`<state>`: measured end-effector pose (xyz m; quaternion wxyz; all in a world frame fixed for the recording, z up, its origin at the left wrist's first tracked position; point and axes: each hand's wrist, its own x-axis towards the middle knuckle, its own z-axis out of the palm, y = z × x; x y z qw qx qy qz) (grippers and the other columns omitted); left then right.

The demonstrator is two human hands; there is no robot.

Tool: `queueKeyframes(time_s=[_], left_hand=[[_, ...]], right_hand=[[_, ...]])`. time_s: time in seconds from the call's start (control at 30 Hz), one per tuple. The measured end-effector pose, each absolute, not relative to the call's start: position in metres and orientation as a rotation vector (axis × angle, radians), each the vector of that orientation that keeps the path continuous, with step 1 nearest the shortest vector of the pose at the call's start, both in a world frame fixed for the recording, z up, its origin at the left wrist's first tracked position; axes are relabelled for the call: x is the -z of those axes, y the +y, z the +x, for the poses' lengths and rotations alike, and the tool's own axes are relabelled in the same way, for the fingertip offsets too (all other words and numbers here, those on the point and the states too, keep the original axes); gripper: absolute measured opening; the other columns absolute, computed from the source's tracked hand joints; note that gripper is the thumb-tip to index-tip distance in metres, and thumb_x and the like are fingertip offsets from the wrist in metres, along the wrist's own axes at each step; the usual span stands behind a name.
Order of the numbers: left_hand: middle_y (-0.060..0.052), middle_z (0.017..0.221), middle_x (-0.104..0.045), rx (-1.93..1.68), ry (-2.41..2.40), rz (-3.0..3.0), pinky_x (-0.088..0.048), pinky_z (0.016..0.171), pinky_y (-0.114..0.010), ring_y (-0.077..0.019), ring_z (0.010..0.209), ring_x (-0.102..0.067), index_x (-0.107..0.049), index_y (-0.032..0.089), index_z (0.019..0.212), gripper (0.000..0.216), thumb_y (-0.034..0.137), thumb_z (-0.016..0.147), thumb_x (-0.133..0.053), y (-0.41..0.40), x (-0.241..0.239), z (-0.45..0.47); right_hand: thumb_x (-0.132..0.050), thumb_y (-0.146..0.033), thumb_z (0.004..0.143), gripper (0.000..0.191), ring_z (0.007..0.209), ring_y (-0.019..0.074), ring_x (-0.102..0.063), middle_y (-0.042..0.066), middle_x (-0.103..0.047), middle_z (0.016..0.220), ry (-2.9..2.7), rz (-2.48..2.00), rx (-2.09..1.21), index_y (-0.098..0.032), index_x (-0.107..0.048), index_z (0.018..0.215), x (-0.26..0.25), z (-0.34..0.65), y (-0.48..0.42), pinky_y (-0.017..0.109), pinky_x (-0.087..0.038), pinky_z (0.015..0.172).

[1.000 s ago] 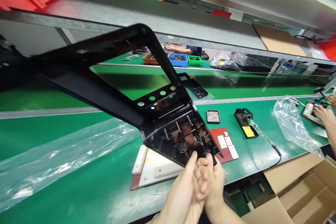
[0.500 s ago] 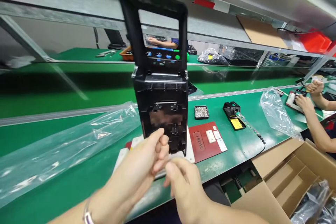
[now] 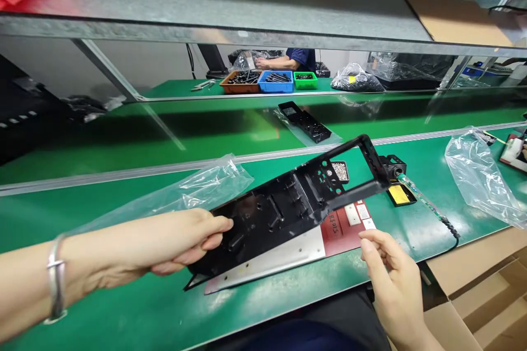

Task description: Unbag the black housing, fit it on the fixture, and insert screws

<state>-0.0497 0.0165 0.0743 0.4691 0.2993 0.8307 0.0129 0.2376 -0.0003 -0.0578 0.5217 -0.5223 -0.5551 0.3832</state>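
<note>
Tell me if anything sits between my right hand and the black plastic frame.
Nothing visible does. The right hand hovers open, apart from the black plastic frame, which the left hand holds; only bare red fixture plate lies between.

A long black plastic housing (image 3: 284, 208) is held low and nearly flat, its ribbed inner side turned up, with posts, slots and a row of round holes to be seen. At its far end an open rectangular frame is formed, raised towards the right. The near, solid end is gripped at its left edge, and the part is tilted slightly upward from there.
</note>
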Motion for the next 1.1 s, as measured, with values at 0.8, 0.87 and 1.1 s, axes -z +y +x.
queueKeyframes(time_s=[0.8,0.87,1.1], left_hand=[[0.002,0.084,-0.060,0.504,1.927,0.887,-0.049,0.060,-0.019,-0.0078,0.067,-0.050,-0.069,0.016,0.103,0.052,0.067,0.110,-0.074,0.098,0.008,-0.061],[0.002,0.083,-0.061,0.532,1.913,0.962,-0.051,0.062,-0.019,-0.0077,0.067,-0.051,-0.069,0.015,0.102,0.053,0.067,0.110,-0.073,0.098,0.010,-0.060],[0.006,0.068,-0.052,0.463,1.905,1.355,-0.044,0.060,-0.021,-0.0080,0.058,-0.043,-0.063,0.016,0.082,0.061,0.068,0.114,-0.065,0.072,-0.013,-0.049]], right_hand=[[-0.062,-0.060,0.123,0.057,0.070,0.0059,-0.052,0.006,-0.061,0.088,-1.589,-1.238,-0.924,-0.008,-0.083,0.109,0.133,0.271,0.018,0.014,-0.046,0.068],[-0.063,-0.058,0.122,0.054,0.076,0.0069,-0.049,0.005,-0.060,0.091,-1.467,-1.302,-0.937,-0.009,-0.082,0.110,0.125,0.260,0.011,0.019,-0.043,0.076],[-0.064,-0.049,0.126,0.045,0.073,0.0054,-0.048,0.003,-0.058,0.089,-1.624,-1.194,-0.797,-0.011,-0.079,0.107,0.141,0.259,0.011,0.022,-0.038,0.071]])
